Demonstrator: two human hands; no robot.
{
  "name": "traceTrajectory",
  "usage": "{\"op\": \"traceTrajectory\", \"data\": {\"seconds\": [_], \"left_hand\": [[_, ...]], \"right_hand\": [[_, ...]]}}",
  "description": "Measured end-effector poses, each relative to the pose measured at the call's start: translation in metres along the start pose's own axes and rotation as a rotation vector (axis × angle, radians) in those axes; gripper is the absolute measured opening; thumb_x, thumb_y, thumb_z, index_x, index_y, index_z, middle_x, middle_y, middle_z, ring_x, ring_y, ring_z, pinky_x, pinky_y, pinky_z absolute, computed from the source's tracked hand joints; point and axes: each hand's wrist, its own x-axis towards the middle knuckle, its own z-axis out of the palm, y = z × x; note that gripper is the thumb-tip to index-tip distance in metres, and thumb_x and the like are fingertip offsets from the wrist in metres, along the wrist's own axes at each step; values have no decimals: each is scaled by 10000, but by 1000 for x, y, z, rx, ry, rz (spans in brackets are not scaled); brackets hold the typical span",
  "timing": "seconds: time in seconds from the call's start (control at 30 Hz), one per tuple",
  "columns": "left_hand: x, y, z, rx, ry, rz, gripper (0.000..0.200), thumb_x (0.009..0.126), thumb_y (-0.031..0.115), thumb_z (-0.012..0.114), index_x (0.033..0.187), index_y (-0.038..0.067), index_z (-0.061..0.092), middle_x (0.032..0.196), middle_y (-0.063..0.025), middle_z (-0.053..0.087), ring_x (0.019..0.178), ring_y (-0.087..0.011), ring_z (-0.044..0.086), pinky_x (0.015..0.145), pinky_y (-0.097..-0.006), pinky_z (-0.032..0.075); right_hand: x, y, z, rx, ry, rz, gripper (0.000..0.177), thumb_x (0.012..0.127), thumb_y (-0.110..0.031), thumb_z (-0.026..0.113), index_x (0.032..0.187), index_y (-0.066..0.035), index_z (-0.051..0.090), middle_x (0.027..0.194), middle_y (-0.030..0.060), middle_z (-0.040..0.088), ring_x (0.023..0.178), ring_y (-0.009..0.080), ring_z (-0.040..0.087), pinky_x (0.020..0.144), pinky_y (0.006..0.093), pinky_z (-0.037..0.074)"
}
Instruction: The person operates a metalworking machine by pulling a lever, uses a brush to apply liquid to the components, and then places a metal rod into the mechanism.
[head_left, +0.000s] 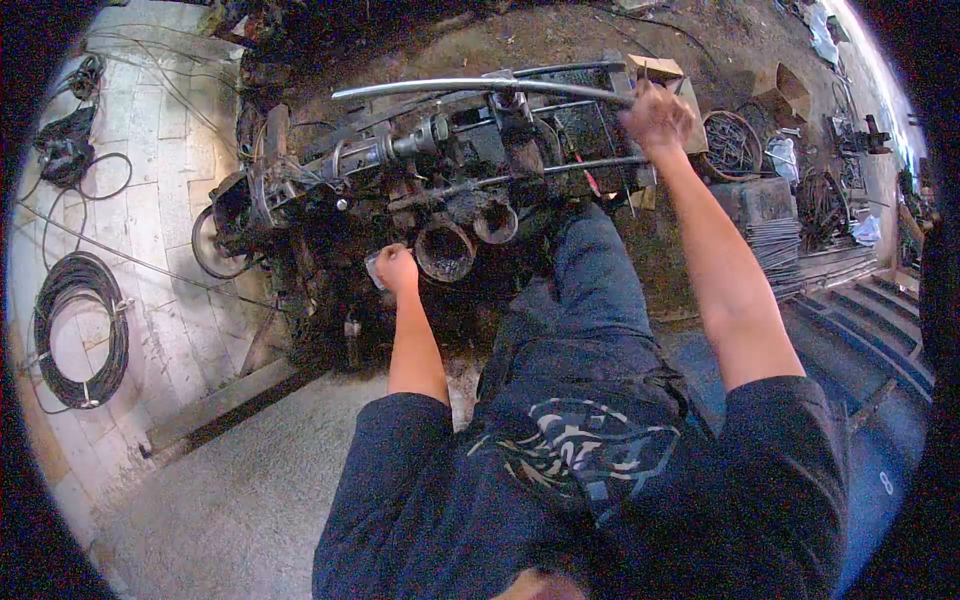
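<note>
A dark, greasy metal machine [420, 170] with pipes, a wheel and two round pots stands on the ground in front of me. My right hand [655, 115] is closed around the end of a long curved steel bar [480, 88] that runs across the top of the machine. My left hand [397, 270] is closed on a small grey object beside the larger round pot [445, 250]. What that object is I cannot make out. My dark trousers and shirt fill the lower middle.
A coil of black cable [80, 330] and loose wires lie on the paved floor at left. A wooden plank [220, 400] lies near my left side. Bundled metal rods [785, 250], a basket of scrap [732, 145] and steps [870, 320] are at right.
</note>
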Motion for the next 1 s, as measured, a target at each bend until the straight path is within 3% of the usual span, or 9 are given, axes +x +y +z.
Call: {"op": "traceTrajectory", "data": {"seconds": [0.1, 0.23, 0.33, 0.5, 0.63, 0.7, 0.83, 0.9, 1.0], "left_hand": [[-8, 17, -12, 84, -63, -23, 251, 801, 231, 507, 825, 39, 667, 785, -116, 675, 755, -293, 617, 711, -391, 466], [-9, 17, -12, 16, -76, -85, 259, 808, 242, 508, 826, 38, 668, 760, -114, 674, 730, -291, 619, 708, -381, 469], [-6, 10, -8, 128, -34, -19, 259, 811, 248, 511, 822, 44, 671, 764, -99, 678, 738, -285, 621, 704, -381, 468], [1, -4, 0, 5, -58, -66, 268, 818, 264, 498, 824, 58, 669, 778, -73, 684, 764, -288, 623, 698, -389, 469], [-5, 8, -6, 105, -72, -49, 278, 823, 278, 490, 816, 63, 666, 773, -66, 684, 769, -288, 622, 695, -390, 467], [-1, 3, 0, 55, 7, -35, 219, 756, 214, 570, 734, 18, 665, 689, -96, 674, 622, -224, 621, 623, -339, 460], [2, -5, 4, 55, 21, -11, 224, 760, 226, 567, 729, 30, 670, 689, -77, 676, 646, -220, 622, 638, -340, 463], [-1, -3, 1, 25, -20, -3, 269, 819, 261, 495, 801, 47, 656, 734, -102, 670, 730, -307, 612, 678, -413, 458], [-10, 11, -9, 36, -51, -8, 251, 809, 237, 510, 796, 28, 649, 738, -135, 662, 717, -314, 612, 674, -412, 454]], "right_hand": [[-2, -3, -7, 4, -30, 27, 251, 639, -336, 658, 797, -143, 639, 743, 93, 654, 695, 266, 650, 634, 393, 515], [0, -2, 2, -24, -40, 56, 224, 649, -322, 643, 771, -134, 643, 757, 104, 659, 702, 273, 650, 642, 390, 515], [-1, -1, 1, -8, -61, 47, 225, 649, -319, 651, 776, -133, 645, 767, 103, 662, 712, 275, 650, 654, 387, 514], [-2, -2, -4, 56, -33, 18, 268, 626, -330, 688, 811, -141, 646, 779, 98, 665, 726, 279, 649, 656, 386, 513], [0, -2, -3, 31, -49, 34, 294, 619, -347, 701, 826, -145, 644, 772, 94, 667, 728, 280, 650, 658, 387, 512], [0, -2, -5, 29, -50, 31, 289, 627, -345, 697, 825, -142, 644, 768, 92, 667, 726, 277, 651, 659, 389, 512], [-3, -6, -7, 14, -57, 48, 303, 622, -357, 707, 817, -132, 647, 765, 99, 668, 720, 267, 653, 658, 383, 512], [-2, -6, -8, 8, -62, 58, 308, 618, -360, 711, 813, -130, 649, 766, 102, 667, 719, 265, 653, 657, 380, 513], [-3, -5, -7, 6, -71, 63, 323, 607, -378, 723, 807, -135, 650, 763, 95, 668, 718, 264, 652, 661, 376, 511]]}}
